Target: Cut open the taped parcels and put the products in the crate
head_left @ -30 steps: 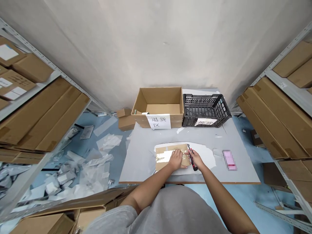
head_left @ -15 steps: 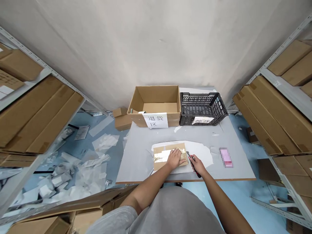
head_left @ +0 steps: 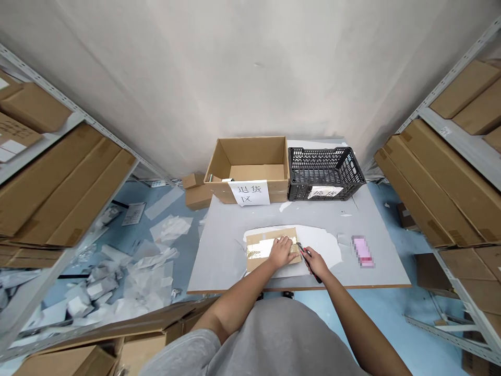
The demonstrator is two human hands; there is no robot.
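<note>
A small cardboard box (head_left: pixel 255 262) with a white label and shiny clear tape lies on a white sheet (head_left: pixel 331 248) on the table. My left hand (head_left: pixel 282 251) rests flat on the box's right half, fingers stretched over the tape. Close by on the right, my right hand (head_left: pixel 313 261) is closed around a black utility knife (head_left: pixel 317 278). The knife's tip meets the right end of the box; whether the blade is in the tape is too small to tell.
Behind stand a large open carton (head_left: pixel 254 195) with a paper sign and a black plastic crate (head_left: pixel 326 194). A blurred pink item (head_left: pixel 362 250) lies at right. Shelves of boxes flank the table (head_left: pixel 219 261). Discarded packaging (head_left: pixel 148 277) covers the floor at left.
The knife in my right hand has shifted slightly left, its tip nearer the box's end. My left hand stays on the box. The view has moved a little.
</note>
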